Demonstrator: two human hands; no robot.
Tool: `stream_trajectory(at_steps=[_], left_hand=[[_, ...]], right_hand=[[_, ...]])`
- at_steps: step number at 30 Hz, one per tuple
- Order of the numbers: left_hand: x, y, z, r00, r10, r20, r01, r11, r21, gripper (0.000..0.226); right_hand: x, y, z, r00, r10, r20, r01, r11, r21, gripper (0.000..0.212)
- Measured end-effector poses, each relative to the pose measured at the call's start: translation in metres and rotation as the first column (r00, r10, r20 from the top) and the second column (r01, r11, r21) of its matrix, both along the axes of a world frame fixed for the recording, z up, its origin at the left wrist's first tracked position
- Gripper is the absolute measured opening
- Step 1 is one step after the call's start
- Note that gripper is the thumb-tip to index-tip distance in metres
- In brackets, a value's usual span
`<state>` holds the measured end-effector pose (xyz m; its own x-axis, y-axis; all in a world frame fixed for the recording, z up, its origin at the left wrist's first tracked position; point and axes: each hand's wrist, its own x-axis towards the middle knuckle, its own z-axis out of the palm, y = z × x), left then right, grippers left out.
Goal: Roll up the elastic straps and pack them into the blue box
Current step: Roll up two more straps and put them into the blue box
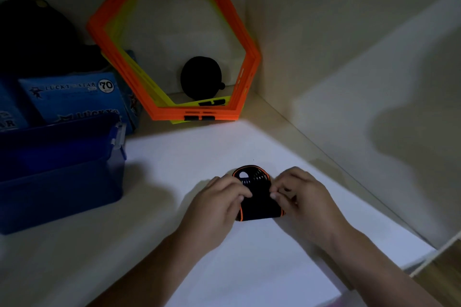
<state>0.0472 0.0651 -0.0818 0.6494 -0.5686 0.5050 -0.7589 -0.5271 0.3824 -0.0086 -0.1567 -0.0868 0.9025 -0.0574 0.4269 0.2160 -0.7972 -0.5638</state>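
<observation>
With our left hand [219,197] and right hand [298,192] pinching the black elastic strap [257,197] on the white table [174,157], we should roll evenly and tightly before reaching left to the blue box [62,172].

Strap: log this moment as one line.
strap: on table, between hands | left hand: grips strap | right hand: pinches strap | blue box: at left
</observation>
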Motion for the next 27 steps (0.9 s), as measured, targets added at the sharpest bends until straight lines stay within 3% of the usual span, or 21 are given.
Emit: stream_trajectory(at_steps=[2, 5, 9, 11, 13, 15, 19, 22, 25, 27], left_hand=[[-0.001, 0.006, 0.002, 0.997, -0.031, -0.071, 0.031, 1.0, 0.004, 0.027], [0.0, 0.011, -0.001, 0.993, -0.032, -0.114, 0.048, 0.988, 0.144, 0.05], [0.003, 0.007, -0.002, 0.996, -0.038, -0.077, 0.048, 0.991, 0.122, 0.044], [0.004, 0.007, -0.002, 0.994, -0.049, -0.1, 0.056, 0.996, 0.068, 0.04], [0.003, 0.006, -0.005, 0.994, -0.043, -0.105, 0.044, 0.999, 0.008, 0.036], [0.004, 0.004, -0.008, 0.99, -0.008, -0.137, 0.0, 0.999, -0.052, 0.034], [0.012, 0.002, -0.008, 0.933, 0.032, -0.357, -0.045, 0.999, -0.029, 0.041], [0.019, -0.001, -0.002, 0.897, 0.094, -0.431, -0.099, 0.995, 0.012, 0.032], [0.02, -0.011, 0.006, 0.9, 0.174, -0.4, -0.16, 0.985, 0.067, 0.041], [0.018, -0.023, 0.011, 0.882, 0.215, -0.419, -0.232, 0.973, 0.012, 0.032]], right_hand=[[-0.001, -0.003, -0.003, 0.998, 0.045, 0.045, -0.039, 0.992, -0.118, 0.017], [-0.007, -0.013, 0.001, 0.991, 0.13, -0.023, -0.132, 0.983, -0.13, 0.032], [-0.013, -0.019, 0.001, 0.978, 0.158, -0.135, -0.187, 0.955, -0.232, 0.057], [-0.013, -0.016, 0.001, 0.986, 0.131, -0.105, -0.153, 0.957, -0.246, 0.056], [-0.011, -0.013, 0.004, 0.988, 0.131, -0.078, -0.145, 0.97, -0.197, 0.045], [-0.007, -0.014, 0.01, 0.981, 0.158, -0.11, -0.165, 0.985, -0.053, 0.034], [0.008, -0.015, 0.016, 0.966, 0.189, -0.175, -0.184, 0.982, 0.04, 0.018], [0.022, -0.009, 0.017, 0.96, 0.171, -0.223, -0.156, 0.984, 0.082, 0.024], [0.035, -0.002, 0.015, 0.951, 0.071, -0.302, -0.05, 0.996, 0.076, 0.037], [0.037, 0.006, 0.018, 0.955, 0.011, -0.297, 0.011, 0.997, 0.074, 0.043]])
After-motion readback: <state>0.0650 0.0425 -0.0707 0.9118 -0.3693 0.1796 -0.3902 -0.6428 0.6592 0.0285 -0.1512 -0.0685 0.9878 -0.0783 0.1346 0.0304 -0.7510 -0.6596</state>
